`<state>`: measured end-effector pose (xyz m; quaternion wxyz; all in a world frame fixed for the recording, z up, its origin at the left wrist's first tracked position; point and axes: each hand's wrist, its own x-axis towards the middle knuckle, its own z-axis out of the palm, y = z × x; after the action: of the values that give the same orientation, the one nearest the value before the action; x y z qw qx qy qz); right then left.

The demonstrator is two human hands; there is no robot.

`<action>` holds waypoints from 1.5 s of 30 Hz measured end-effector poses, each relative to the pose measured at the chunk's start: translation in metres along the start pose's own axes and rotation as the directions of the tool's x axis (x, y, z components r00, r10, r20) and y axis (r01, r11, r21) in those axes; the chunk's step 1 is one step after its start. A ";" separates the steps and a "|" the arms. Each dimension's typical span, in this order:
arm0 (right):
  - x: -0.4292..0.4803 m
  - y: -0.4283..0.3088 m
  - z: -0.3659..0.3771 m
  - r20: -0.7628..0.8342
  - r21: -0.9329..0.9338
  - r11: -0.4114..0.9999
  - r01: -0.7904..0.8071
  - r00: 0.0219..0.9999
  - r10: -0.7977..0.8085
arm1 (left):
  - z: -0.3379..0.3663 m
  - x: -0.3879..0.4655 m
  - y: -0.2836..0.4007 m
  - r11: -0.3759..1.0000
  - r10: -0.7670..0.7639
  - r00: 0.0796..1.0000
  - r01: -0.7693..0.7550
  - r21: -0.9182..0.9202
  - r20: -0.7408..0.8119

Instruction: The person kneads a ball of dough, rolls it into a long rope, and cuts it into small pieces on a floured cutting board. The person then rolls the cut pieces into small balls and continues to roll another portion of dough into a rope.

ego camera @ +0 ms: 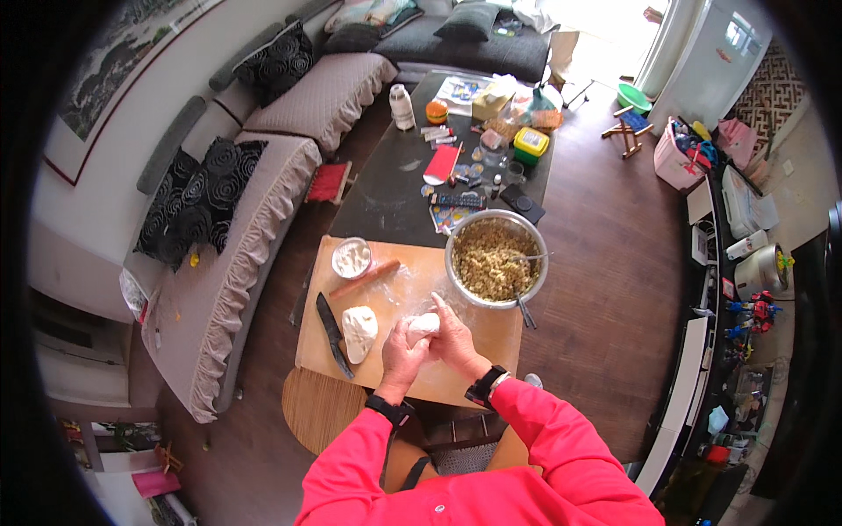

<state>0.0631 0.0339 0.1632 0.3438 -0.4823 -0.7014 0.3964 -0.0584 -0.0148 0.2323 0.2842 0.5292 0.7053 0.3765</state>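
Between my left hand point(402, 358) and my right hand point(457, 342) is a small lump of white dough point(423, 327), gripped from both sides above a floured wooden board point(411, 388). To the left on the board lies a larger piece of dough point(360, 334), and beside it a dark-bladed kitchen knife point(334, 335). A wooden rolling pin point(365, 279) rests near a tub of flour point(351, 257). At the board's far right corner stands a steel bowl point(454, 289) of chopped filling point(493, 256), with utensils leaning in it.
Behind the board, the dark table point(388, 184) carries a remote control point(457, 201), a red packet point(442, 162), a yellow-and-green box point(530, 144) and a white bottle point(401, 108). A sofa point(263, 217) runs along the left. At right is a low cabinet point(677, 388).
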 end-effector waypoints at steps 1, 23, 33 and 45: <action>0.002 -0.008 -0.006 -0.052 -0.086 0.988 0.125 0.990 -0.130 | -0.004 0.000 0.006 1.000 -0.004 1.000 0.004 0.019 0.030; 0.011 0.058 0.005 0.211 0.557 0.811 -0.178 0.975 0.070 | 0.044 0.010 -0.055 0.847 -0.065 0.990 0.121 -0.518 0.125; 0.020 0.049 0.012 0.112 0.247 0.949 -0.198 0.978 0.175 | 0.028 0.027 -0.039 0.797 -0.090 0.962 0.225 -0.561 0.259; 0.032 0.017 0.015 0.149 0.539 0.781 -0.314 0.949 0.279 | -0.001 0.018 -0.025 0.731 -0.185 0.936 0.335 -0.594 0.299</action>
<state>0.0476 0.0647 0.1449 0.3809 -0.4530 -0.4809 0.6469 -0.0772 -0.0011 0.2123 0.5724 0.3351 0.5673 0.4882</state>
